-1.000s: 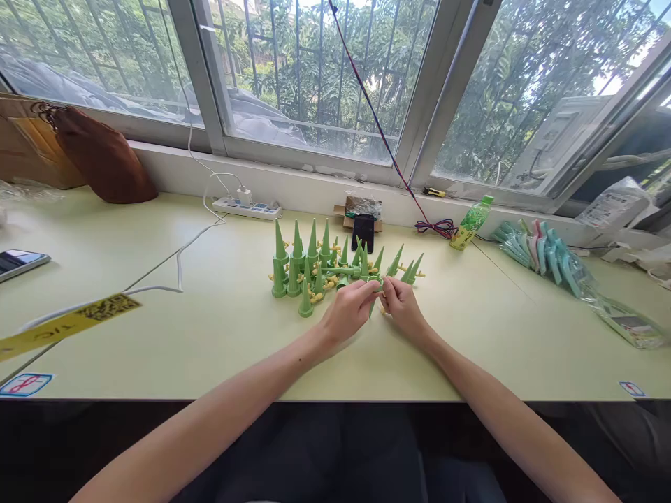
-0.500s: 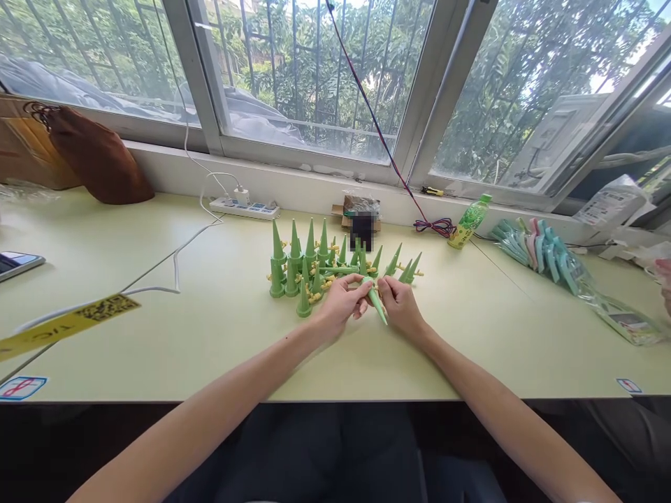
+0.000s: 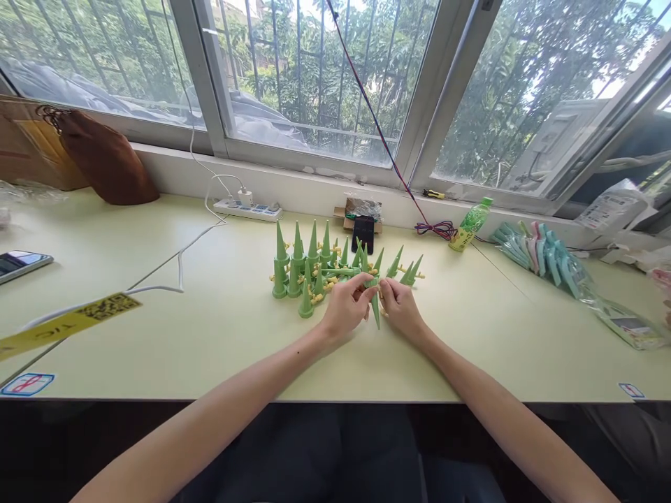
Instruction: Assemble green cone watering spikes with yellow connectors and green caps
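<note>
My left hand [image 3: 347, 304] and my right hand [image 3: 398, 306] meet at the middle of the pale green table [image 3: 210, 335]. Both pinch one green cone spike [image 3: 375, 307], whose tip points down toward me. Just behind my hands stands a cluster of green cone spikes [image 3: 314, 269] with small yellow fittings, several upright on the left and several lying on their sides on the right.
A white power strip [image 3: 246, 208] and its cable [image 3: 172, 258] lie at the back left, beside a brown bag [image 3: 102, 157]. A phone [image 3: 18, 262] and a yellow tag [image 3: 68, 323] are at left. A green bottle [image 3: 470, 223] and packets of coloured clips [image 3: 545, 251] sit at right.
The spike in my hands has turned from slanting toward the lower right to pointing almost straight down. Both hands have stayed in place.
</note>
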The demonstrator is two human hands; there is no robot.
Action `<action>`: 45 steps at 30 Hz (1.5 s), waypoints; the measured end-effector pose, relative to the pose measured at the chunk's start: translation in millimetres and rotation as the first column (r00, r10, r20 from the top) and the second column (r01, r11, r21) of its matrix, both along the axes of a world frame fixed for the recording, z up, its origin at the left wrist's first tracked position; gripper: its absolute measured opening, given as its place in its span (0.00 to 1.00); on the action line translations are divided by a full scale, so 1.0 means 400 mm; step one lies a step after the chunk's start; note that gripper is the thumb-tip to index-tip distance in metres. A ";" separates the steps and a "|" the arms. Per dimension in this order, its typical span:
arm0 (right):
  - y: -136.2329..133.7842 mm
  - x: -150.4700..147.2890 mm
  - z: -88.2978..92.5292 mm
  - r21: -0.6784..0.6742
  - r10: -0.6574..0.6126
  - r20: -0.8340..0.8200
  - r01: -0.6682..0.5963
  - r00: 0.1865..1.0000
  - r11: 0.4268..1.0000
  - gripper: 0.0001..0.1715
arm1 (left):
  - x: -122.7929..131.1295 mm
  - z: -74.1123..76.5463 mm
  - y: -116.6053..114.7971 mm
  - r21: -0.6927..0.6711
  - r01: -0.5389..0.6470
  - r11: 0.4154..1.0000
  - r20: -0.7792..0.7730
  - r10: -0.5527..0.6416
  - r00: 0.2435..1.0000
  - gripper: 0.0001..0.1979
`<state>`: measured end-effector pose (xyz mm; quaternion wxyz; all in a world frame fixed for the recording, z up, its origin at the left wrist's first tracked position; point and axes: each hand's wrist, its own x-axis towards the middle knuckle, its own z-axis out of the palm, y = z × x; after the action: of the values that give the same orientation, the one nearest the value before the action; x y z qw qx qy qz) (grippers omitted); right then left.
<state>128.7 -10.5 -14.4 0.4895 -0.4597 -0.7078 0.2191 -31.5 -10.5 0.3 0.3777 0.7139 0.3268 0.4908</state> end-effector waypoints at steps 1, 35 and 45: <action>0.000 0.000 -0.001 -0.017 0.009 -0.018 -0.009 1.000 1.000 0.26 | -0.002 -0.001 0.000 0.097 -0.030 0.995 -0.049 0.035 0.998 0.08; -0.005 -0.007 0.013 0.070 -0.036 0.115 0.028 0.993 0.997 0.27 | 0.002 0.013 0.018 -0.629 0.269 0.729 0.382 -0.011 0.924 0.11; -0.008 -0.011 0.014 0.049 -0.012 0.138 0.005 0.990 0.999 0.28 | -0.005 0.026 0.015 -0.706 0.217 0.675 0.300 0.008 0.954 0.10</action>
<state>124.3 -13.6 -8.8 0.4510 -0.4648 -0.7433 0.1675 -33.4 -4.7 10.8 0.7008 0.4447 0.3970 0.3918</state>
